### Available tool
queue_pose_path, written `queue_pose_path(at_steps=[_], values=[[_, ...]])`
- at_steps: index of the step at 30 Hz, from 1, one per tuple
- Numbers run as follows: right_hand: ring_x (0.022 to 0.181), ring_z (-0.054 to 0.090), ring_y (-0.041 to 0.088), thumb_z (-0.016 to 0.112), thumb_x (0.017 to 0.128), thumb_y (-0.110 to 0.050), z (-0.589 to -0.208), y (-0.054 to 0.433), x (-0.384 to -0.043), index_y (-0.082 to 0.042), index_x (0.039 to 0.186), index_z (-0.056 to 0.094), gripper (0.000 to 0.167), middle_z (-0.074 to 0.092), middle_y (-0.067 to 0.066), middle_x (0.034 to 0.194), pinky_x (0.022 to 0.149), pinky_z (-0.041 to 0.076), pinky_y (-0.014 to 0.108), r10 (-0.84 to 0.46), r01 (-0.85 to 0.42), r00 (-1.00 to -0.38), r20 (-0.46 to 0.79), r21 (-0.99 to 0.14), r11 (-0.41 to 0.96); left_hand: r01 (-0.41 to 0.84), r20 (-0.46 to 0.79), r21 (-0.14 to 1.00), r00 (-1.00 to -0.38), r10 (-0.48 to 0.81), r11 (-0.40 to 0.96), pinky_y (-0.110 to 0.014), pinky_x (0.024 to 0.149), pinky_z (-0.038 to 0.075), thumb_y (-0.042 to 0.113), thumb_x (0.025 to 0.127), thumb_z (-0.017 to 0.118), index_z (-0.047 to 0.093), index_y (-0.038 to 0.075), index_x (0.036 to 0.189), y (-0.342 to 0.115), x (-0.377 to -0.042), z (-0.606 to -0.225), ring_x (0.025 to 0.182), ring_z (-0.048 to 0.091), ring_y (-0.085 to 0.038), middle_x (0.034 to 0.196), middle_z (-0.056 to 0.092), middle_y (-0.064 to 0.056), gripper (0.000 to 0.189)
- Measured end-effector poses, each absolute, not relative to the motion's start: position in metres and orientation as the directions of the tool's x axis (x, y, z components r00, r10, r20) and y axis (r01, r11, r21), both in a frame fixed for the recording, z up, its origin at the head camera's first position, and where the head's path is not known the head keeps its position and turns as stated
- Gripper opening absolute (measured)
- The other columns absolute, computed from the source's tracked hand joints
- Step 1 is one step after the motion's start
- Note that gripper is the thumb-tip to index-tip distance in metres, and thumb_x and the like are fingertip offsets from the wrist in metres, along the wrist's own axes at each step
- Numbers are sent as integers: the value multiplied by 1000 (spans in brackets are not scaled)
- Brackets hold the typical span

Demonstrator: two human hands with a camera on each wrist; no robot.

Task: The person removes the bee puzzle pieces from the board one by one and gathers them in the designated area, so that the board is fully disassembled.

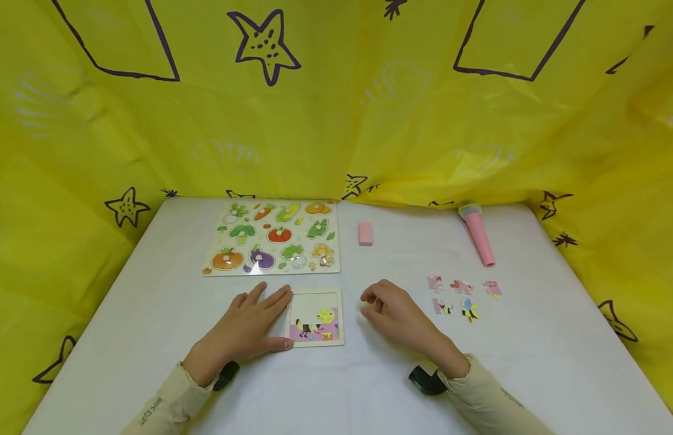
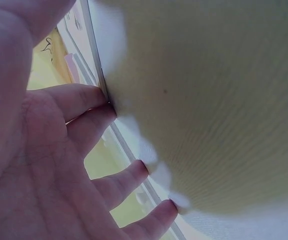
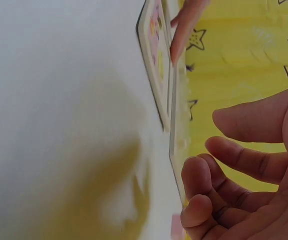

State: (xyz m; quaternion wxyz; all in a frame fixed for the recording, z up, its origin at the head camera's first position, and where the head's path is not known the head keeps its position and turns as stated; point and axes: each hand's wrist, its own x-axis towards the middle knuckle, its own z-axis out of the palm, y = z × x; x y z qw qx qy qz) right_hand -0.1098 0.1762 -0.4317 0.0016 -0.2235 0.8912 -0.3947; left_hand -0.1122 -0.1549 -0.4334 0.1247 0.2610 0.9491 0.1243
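Observation:
A small jigsaw board [image 1: 315, 291] with a pale wooden rim lies flat on the table. Pieces fill its lower part, showing a bee's striped body, a yellow head and a honey pot on pink. My left hand [image 1: 248, 325] rests along the board's left side, its fingers spread and its thumb at the lower left corner. To the right of the board, my right hand [image 1: 397, 317] hovers above the table with fingers loosely bent; in the right wrist view nothing is between its thumb and fingers. Several loose puzzle pieces [image 1: 462, 287] lie in two rows beyond it.
Behind the jigsaw board lies a larger vegetable peg puzzle [image 1: 279, 234]. A pink block [image 1: 365, 234] sits to its right. Farther right is a pink toy microphone [image 1: 479, 235]. Yellow patterned cloth [image 1: 315, 121] encloses the white table [image 1: 391, 393] at the back and sides.

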Motion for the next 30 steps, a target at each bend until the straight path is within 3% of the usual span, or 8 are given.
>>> queue_pose_path(at_steps=[18, 30], values=[[88, 56, 19, 73, 96, -2, -436, 124, -118, -1, 114, 72, 18, 59, 4, 102, 78, 50, 31, -530, -412, -846, 58, -702, 581, 465, -171, 294, -834, 525, 835, -74, 116, 28, 59, 94, 77, 41, 10, 166, -156, -111, -433, 156, 26, -50, 172, 37, -4, 95], [100, 48, 21, 75, 96, 0, -441, 113, -125, -4, 122, 73, 26, 48, 3, 107, 87, 47, 33, -657, -530, -754, 30, -619, 580, 465, -171, 299, -833, 526, 833, -75, 116, 28, 59, 94, 77, 41, 9, 166, -156, -111, -431, 156, 26, -52, 172, 37, -5, 95]])
